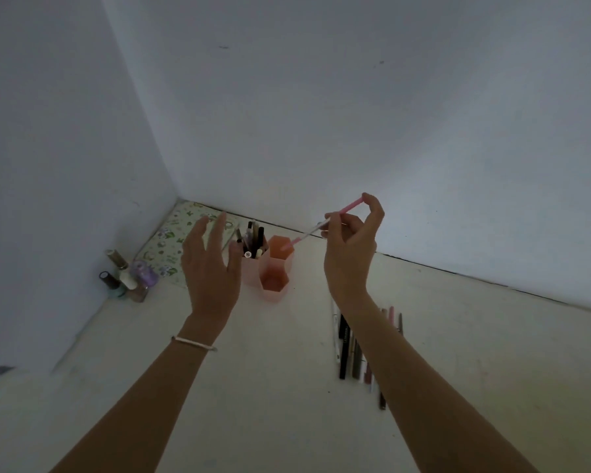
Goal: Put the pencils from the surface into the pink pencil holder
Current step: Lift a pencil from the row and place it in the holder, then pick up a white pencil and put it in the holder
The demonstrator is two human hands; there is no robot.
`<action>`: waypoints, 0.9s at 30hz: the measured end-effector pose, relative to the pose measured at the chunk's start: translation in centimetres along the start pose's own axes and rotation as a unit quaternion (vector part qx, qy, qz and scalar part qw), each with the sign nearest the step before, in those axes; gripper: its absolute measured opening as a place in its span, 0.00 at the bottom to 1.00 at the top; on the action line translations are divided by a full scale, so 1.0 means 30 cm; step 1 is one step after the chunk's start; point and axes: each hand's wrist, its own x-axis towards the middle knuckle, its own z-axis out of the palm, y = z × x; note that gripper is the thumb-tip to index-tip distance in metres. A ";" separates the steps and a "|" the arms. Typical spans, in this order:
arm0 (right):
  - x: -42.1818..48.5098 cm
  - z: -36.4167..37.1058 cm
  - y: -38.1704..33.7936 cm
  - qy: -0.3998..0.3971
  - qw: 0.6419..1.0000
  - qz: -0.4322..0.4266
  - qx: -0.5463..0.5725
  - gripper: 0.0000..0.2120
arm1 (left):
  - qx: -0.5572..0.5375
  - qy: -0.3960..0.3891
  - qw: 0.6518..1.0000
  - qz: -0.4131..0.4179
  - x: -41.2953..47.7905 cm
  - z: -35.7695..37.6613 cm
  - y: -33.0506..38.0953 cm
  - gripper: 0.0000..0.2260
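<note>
A pale surface point(287, 353) meets white walls in a corner. The right hand point(350, 244) pinches a pink pencil point(325, 224), tip angled down into the holder point(270, 268) below the grip. The left hand point(209, 268), fingers spread and empty, hovers beside the holder, likely to steady it; more pencils point(352, 349) lie beneath the right wrist.

From my feed I see two bare forearms with no sleeves reaching down to either wrist. The left hand point(209, 268) has a thin, pale bracelet point(194, 343) around its wrist, with a small knot or bead at the outer side. The right hand point(350, 247) wears nothing that I can make out: no ring, watch or band.
</note>
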 end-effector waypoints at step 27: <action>0.095 -0.216 -0.002 0.012 0.959 -0.113 -0.261 0.16 | 0.012 -0.376 0.923 -0.081 -0.251 0.243 0.314 0.07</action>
